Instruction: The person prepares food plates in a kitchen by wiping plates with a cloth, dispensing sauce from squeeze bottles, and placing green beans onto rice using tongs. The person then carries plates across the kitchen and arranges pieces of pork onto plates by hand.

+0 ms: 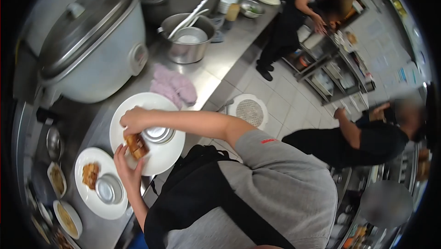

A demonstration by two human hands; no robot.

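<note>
A white oval plate [120,106] lies at the counter's edge with a sliced, browned piece of fried food [137,146] and a round metal bowl [158,132] on it. My right hand [134,119] reaches across the plate, its fingers bent down on the food's upper end. From below, my left hand [128,166] has its fingers and thumb around the food's lower end. Closer to the left arm, a second white plate [98,207] carries similar sliced fried food [90,175] and a metal bowl [109,188].
A large lidded rice cooker [101,61], a metal pot [187,54] with white utensils and a pink cloth [172,86] occupy the counter [220,61]. Small dishes [67,219] sit at lower left. One co-worker [294,24] stands at shelves, another [349,139] behind me.
</note>
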